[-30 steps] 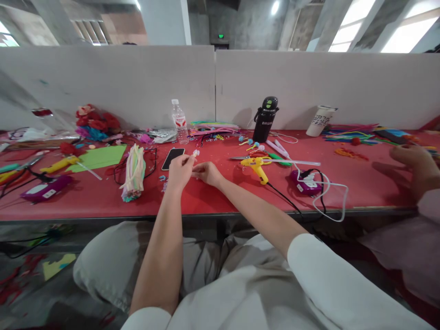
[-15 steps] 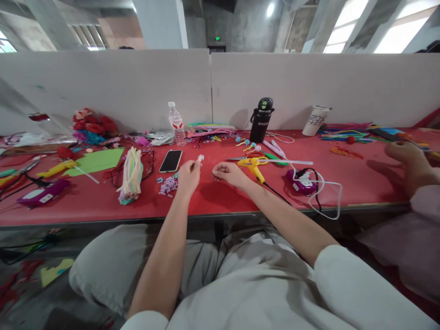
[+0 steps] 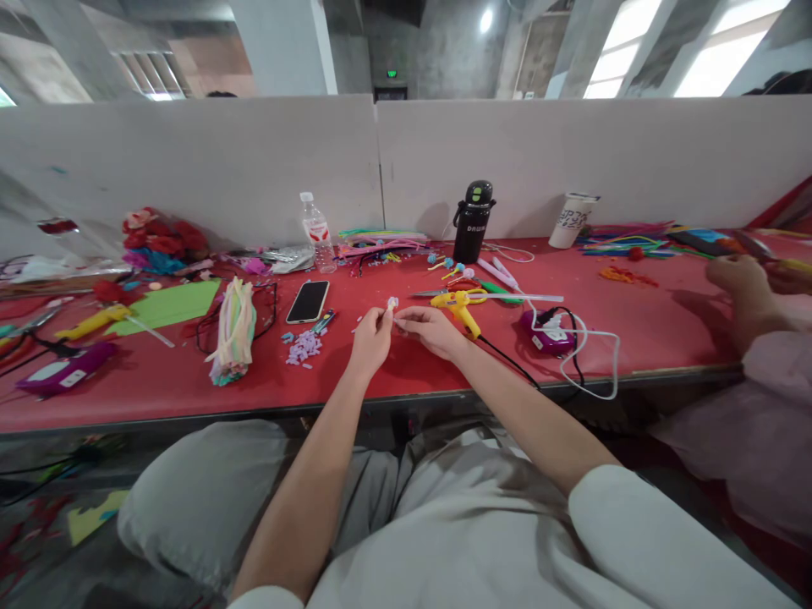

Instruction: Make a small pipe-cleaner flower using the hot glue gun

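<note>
A small pale piece is pinched in the left hand over the red table — whether the right hand, just beside, grips anything I cannot tell. From it, a phone lies toward nine o'clock, a glue gun toward three.

Glue gun — smooth plastic

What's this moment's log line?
left hand: holds small pale piece | right hand: close beside it, contact unclear | nearby: lilac bits, yellow glue gun
</note>
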`<state>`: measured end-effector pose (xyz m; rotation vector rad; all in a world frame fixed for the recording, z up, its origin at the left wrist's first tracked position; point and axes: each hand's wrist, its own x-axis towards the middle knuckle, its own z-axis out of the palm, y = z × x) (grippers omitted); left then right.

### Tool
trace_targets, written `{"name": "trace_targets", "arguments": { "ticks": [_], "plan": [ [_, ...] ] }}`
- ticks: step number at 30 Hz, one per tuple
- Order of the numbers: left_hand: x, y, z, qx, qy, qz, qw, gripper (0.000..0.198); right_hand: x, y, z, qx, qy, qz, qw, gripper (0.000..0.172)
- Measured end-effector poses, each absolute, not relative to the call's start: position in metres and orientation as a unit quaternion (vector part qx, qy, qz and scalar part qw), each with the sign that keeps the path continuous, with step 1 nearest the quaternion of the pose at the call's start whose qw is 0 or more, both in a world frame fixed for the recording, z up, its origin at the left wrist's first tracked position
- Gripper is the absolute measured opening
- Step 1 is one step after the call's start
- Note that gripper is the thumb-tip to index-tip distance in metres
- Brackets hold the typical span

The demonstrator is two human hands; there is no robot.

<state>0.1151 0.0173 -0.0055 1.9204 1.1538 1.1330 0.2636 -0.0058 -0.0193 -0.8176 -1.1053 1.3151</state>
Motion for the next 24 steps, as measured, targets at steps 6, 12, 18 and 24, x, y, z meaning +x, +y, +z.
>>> {"name": "trace_targets", "arguments": {
  "ticks": [6,12,18,24],
  "plan": [
    [0.1138,0.0191,-0.0044,0.718,0.449,0.42,0.327,0.03,0.2653,-0.0059,-0.0208,-0.364,-0.469,0.545,0.591,0.033],
    [0.1143,0.0183,-0.0057,0.74,0.439,0.399,0.318,0.029,0.2671,-0.0035,-0.0242,-0.385,-0.473,0.502,0.613,0.037],
    [0.1142,0.0182,-0.0076,0.742,0.458,0.389,0.298,0.031,0.2665,-0.0057,-0.0228,-0.4,-0.479,0.478,0.617,0.037],
    [0.1139,0.0193,-0.0076,0.737,0.46,0.4,0.29,0.03,0.2672,-0.0066,-0.0241,-0.411,-0.506,0.452,0.609,0.034]
  ]
}}
